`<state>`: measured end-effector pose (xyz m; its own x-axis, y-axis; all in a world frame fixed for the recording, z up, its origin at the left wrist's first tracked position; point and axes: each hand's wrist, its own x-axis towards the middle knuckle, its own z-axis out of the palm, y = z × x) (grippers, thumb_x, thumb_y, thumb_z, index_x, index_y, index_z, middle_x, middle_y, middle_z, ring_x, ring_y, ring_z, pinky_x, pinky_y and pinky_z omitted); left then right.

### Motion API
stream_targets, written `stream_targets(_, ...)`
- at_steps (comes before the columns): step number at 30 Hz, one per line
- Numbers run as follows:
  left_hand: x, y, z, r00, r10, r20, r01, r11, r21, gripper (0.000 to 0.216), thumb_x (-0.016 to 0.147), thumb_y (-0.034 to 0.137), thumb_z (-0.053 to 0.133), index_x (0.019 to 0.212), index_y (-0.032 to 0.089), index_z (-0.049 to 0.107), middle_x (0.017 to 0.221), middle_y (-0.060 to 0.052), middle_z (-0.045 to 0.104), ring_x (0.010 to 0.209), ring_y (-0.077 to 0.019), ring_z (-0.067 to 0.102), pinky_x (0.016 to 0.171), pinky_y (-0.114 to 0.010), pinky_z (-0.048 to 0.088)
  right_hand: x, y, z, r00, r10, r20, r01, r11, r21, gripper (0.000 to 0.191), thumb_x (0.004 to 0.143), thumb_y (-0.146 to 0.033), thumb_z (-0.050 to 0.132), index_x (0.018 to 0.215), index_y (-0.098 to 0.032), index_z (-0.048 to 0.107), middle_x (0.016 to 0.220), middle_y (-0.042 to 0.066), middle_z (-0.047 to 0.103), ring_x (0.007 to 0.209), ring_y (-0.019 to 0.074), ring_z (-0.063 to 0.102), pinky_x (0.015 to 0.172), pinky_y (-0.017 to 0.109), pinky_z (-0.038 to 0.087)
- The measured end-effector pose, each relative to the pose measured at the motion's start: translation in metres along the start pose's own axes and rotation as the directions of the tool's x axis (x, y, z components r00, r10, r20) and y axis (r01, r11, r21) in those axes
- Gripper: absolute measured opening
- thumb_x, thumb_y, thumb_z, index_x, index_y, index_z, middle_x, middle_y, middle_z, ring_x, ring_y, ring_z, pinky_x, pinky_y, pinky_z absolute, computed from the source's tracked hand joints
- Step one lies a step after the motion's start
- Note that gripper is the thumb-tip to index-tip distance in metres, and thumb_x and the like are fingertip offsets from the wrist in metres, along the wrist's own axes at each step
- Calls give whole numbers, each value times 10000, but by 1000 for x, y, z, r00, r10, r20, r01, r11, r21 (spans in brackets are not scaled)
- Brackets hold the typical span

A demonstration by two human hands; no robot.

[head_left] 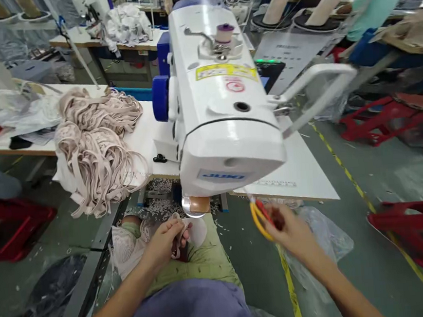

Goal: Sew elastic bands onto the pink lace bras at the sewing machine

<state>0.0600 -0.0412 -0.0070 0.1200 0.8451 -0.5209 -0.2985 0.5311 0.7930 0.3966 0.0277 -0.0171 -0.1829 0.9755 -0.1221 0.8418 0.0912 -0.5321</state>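
Observation:
My left hand (pixel 168 237) is closed on a thin pale piece of fabric (pixel 198 233), held above my lap just below the sewing machine's lower front end. Over to the right, my right hand (pixel 292 230) grips a pair of scissors (pixel 259 222) with yellow-orange and red handles. The scissors' blades point up toward the machine table's edge and are blurred. Between and beyond both hands stands a white sewing machine (pixel 228 147) with a blue handwheel. More pale fabric (pixel 125 248) lies by my left forearm, partly hidden by it.
A heap of beige-pink straps (pixel 94 163) hangs over the left front edge of the white table (pixel 315 170). Red stools (pixel 418 230) stand at right, another (pixel 17 227) at left. A clear plastic bag (pixel 327 237) lies right of my knees. Scraps litter the floor.

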Motion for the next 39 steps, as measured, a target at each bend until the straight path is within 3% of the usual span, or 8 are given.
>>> stream_targets(3,2,-1,-2,1000,-13,1,13,1000,-15,335,813,478,647,768,147,625,683,2,594,561,-83,488,544,-212,371,-53,-38,14,967,-200,158,189,979,83,354,838,-341,597,1172,-255,514,1044,88,672,788,235,673,626,340,547)
stream_targets(5,3,-1,-1,1000,-17,-6,17,1000,3,344,815,481,647,740,146,624,681,-1,597,554,-85,488,531,-212,372,-67,-64,24,933,-313,179,301,949,91,370,826,-280,617,1180,-268,512,1152,98,650,923,256,673,719,368,567)
stream_targets(8,4,-1,2,1000,-15,-15,15,999,38,353,818,485,644,708,152,608,683,-2,601,559,-87,494,532,-211,382,-61,-87,36,910,-383,160,371,923,99,394,845,-240,608,1222,-261,495,1188,109,638,1022,275,654,797,402,567)
stream_targets(14,2,-3,2,1000,-20,-8,21,997,81,336,856,458,611,711,156,615,664,1,600,549,-91,492,515,-210,360,-42,-97,47,882,-440,169,423,897,131,371,868,-239,613,1220,-245,494,1213,106,626,1058,267,637,828,403,567)
stream_targets(21,3,0,-6,1000,2,-16,-1,1000,25,328,860,460,593,726,161,591,700,2,588,589,-88,488,571,-213,384,-50,-94,42,895,-400,197,387,916,104,349,880,-261,599,1216,-253,503,1196,97,628,995,251,645,760,370,567)
stream_targets(27,1,2,-2,1000,-29,1,29,993,113,335,878,435,558,694,159,606,658,-4,590,563,-95,474,510,-210,319,-45,-100,47,889,-396,229,377,918,124,350,891,-256,595,1228,-244,502,1198,92,625,1000,244,631,790,365,542)
stream_targets(34,-1,4,-9,1000,-4,-12,5,989,147,232,829,268,514,623,170,558,623,10,545,546,-95,430,500,-223,274,-43,-95,46,893,-326,309,267,939,218,275,948,-327,540,1219,-284,552,955,36,638,679,166,592,582,286,475)
stream_targets(39,-1,2,-15,1000,17,-2,-17,997,71,333,847,465,577,697,168,569,546,70,409,461,-63,266,464,-222,183,-54,-90,47,924,-269,273,193,942,275,357,837,-233,591,1185,-270,518,862,12,562,662,161,537,564,273,453)
